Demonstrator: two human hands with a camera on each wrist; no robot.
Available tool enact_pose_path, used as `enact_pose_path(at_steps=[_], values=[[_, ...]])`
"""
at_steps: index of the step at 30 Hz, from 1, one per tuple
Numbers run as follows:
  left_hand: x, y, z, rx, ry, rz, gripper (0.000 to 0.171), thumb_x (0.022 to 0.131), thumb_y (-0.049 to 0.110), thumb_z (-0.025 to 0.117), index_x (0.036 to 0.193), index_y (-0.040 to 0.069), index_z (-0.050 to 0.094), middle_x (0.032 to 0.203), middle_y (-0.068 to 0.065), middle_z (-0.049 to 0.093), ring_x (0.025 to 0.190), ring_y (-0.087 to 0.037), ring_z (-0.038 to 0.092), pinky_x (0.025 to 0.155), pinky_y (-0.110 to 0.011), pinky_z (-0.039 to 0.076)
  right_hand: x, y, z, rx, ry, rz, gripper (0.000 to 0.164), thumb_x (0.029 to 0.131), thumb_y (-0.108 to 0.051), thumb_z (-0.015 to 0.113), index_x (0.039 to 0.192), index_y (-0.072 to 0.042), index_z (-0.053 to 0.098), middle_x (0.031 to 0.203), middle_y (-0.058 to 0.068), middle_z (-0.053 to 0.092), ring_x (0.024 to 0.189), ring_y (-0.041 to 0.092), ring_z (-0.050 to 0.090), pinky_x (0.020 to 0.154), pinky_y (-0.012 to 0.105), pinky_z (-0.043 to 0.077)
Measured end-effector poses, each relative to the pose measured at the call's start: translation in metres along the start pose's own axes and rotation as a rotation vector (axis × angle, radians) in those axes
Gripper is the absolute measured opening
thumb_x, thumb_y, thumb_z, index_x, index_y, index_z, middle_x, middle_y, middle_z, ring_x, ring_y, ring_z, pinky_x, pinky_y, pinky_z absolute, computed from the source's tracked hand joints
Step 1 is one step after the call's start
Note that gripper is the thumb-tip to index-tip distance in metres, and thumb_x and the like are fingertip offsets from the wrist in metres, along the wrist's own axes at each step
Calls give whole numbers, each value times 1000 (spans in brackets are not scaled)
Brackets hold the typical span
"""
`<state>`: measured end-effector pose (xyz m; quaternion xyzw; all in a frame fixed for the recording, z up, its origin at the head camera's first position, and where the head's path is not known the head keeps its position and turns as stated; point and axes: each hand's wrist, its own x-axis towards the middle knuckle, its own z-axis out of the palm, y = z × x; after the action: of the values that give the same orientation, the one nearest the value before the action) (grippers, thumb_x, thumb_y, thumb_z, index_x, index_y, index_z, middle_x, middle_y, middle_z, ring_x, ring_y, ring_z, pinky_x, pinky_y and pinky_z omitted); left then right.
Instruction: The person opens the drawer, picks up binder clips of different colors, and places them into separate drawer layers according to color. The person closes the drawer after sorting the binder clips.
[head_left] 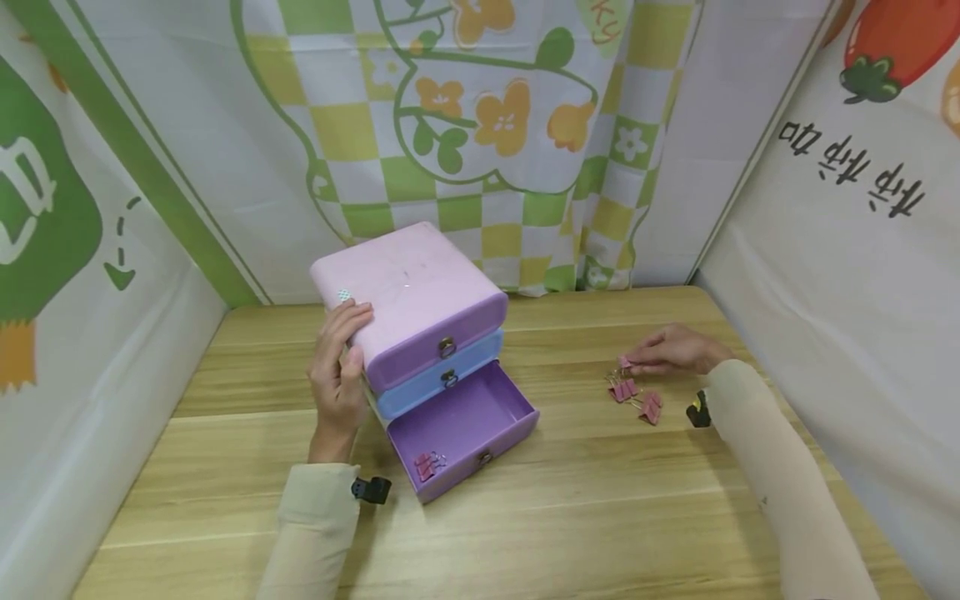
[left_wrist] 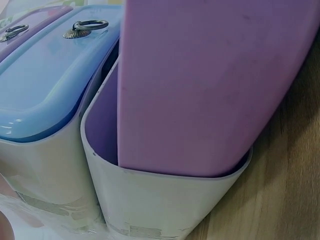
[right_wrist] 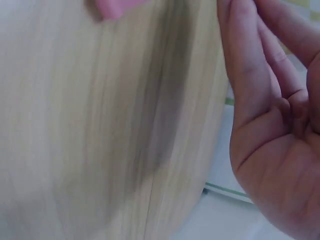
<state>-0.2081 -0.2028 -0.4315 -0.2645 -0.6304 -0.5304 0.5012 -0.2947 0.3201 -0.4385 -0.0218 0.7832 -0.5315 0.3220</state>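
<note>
A small drawer cabinet (head_left: 408,292) with a pink top stands left of centre on the table. My left hand (head_left: 337,383) rests against its left side, fingers lying over the top edge and thumb near the front corner. Its lowest purple drawer (head_left: 517,429) is pulled out, with pink binder clips (head_left: 425,467) in the front left corner. At the right, my right hand (head_left: 671,348) pinches a pink binder clip (head_left: 624,362) between thumb and fingers. Right below it lie more pink binder clips (head_left: 651,407) on the wood.
The blue middle drawer (head_left: 442,375) and the purple top drawer (head_left: 442,337) are closed, each with a ring pull. A patterned curtain (head_left: 495,167) hangs behind the wooden table (head_left: 600,517), and printed cloth walls stand at both sides.
</note>
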Motion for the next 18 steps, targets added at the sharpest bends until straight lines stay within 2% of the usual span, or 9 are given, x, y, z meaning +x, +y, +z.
enact_pose_path(at_steps=[2, 6, 9, 14, 18], values=[[0, 0, 0, -2, -1, -2, 41, 96, 13, 47, 117, -14, 70, 124, -32, 70, 137, -40, 58, 128, -51, 39, 0, -2, 1, 85, -10, 8, 45, 102, -8, 66, 139, 17, 57, 111, 7, 82, 98, 13, 79, 97, 27, 63], [0, -1, 0, -4, -4, -2, 41, 95, 11, 46, 117, -14, 70, 124, -32, 70, 138, -39, 58, 128, -52, 38, 0, -13, 8, 145, -40, -19, 50, 103, -7, 64, 143, 18, 50, 115, 8, 80, 104, 16, 79, 102, 28, 61], [0, -2, -1, -4, -9, -7, 41, 94, 11, 46, 117, -14, 70, 125, -32, 70, 138, -38, 57, 129, -53, 37, 0, -24, 17, 141, -60, -26, 48, 102, -9, 66, 142, 15, 54, 121, 11, 79, 108, 17, 78, 105, 30, 59], [-1, -2, -2, 2, -17, -12, 41, 94, 11, 46, 118, -13, 70, 125, -31, 70, 139, -37, 57, 129, -52, 37, 3, -42, 38, 110, -65, -12, 44, 100, -13, 70, 138, 7, 63, 132, 16, 74, 108, 17, 78, 103, 30, 61], [-1, -2, -1, 5, -10, -5, 41, 94, 12, 46, 117, -13, 70, 124, -32, 70, 138, -37, 58, 128, -52, 38, 7, -53, 59, 99, -76, -16, 40, 100, -12, 70, 135, 6, 66, 121, 13, 79, 102, 14, 79, 103, 32, 61]])
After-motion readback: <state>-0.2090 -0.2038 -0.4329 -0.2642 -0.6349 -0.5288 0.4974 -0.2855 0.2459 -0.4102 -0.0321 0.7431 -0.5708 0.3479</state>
